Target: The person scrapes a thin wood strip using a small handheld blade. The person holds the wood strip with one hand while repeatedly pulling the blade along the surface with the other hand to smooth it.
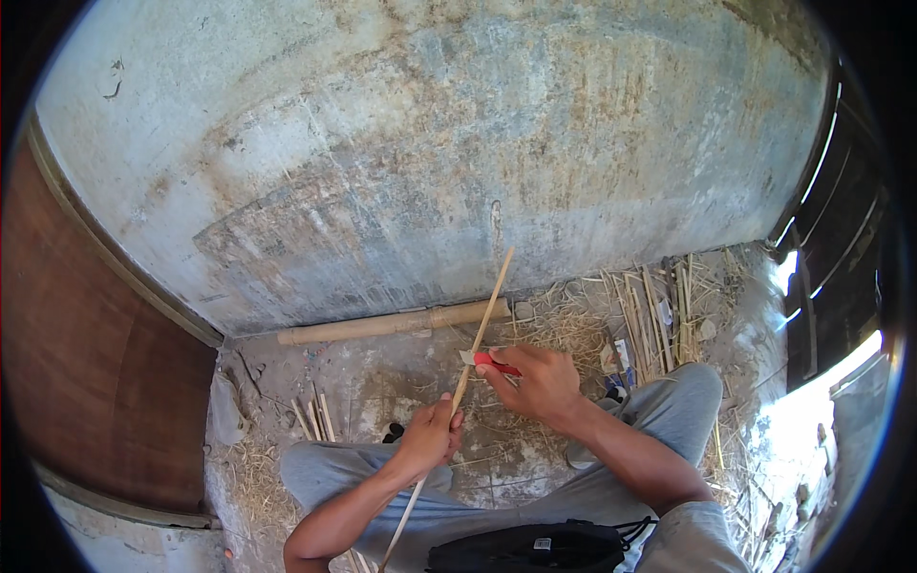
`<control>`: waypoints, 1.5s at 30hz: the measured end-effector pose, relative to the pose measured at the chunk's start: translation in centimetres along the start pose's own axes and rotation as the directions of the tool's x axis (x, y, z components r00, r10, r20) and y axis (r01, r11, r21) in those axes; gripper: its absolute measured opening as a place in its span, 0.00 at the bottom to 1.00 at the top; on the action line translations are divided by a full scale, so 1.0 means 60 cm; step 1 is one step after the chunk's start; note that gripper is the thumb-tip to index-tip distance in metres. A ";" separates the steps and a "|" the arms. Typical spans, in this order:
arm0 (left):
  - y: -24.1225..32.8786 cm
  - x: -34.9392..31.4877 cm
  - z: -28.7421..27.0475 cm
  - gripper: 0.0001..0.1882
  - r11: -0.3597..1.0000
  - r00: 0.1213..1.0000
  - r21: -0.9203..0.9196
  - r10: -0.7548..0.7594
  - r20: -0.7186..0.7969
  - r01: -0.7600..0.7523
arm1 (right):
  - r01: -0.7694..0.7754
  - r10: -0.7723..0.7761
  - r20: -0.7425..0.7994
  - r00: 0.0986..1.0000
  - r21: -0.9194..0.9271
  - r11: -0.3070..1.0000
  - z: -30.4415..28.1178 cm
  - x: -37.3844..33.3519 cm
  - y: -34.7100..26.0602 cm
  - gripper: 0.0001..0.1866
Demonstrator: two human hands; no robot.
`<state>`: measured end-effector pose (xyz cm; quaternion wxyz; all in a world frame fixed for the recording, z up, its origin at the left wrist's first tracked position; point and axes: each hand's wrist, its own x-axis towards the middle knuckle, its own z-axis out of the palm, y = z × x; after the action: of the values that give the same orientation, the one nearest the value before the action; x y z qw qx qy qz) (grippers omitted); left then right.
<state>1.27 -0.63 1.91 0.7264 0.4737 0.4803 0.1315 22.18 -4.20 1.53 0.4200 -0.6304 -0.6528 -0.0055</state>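
My left hand [430,437] is closed round a long thin bamboo strip [495,285], which slants from my lap up toward the wall. In my right hand [543,384] is a red-handled knife [497,362], probably a utility cutter, gripped by its handle. Its short pale blade lies against the strip, a little above my left fingers. My palm and fingers hide part of the handle. Both forearms reach in over my crossed legs in grey trousers [373,468].
A thick bamboo pole [382,327] lies along the foot of the stained wall [430,153]. Bamboo strips [659,315] and shavings [564,329] litter the floor at right. More sticks [315,417] lie by my left knee, near a plastic bag [227,409]. A black bag [535,549] rests on my lap.
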 end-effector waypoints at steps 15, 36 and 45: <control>-0.022 -0.004 0.005 0.26 0.992 0.999 0.125 -0.034 0.033 0.030 | -0.222 0.219 -0.060 0.974 -0.048 0.974 -0.020 0.037 0.068 0.12; 0.009 -0.001 -0.022 0.27 0.990 0.998 0.136 0.032 0.052 -0.039 | -0.478 0.460 -0.171 0.872 -0.088 0.874 -0.061 0.063 0.096 0.15; 0.001 0.008 -0.016 0.27 0.990 0.996 0.120 0.071 0.054 -0.077 | -0.305 0.314 0.090 0.945 -0.097 0.947 -0.110 0.031 0.030 0.14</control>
<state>0.74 0.26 1.57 0.7024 0.5378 0.4515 0.1169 27.48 -5.84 5.90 0.3547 -0.7411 -0.5661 0.0668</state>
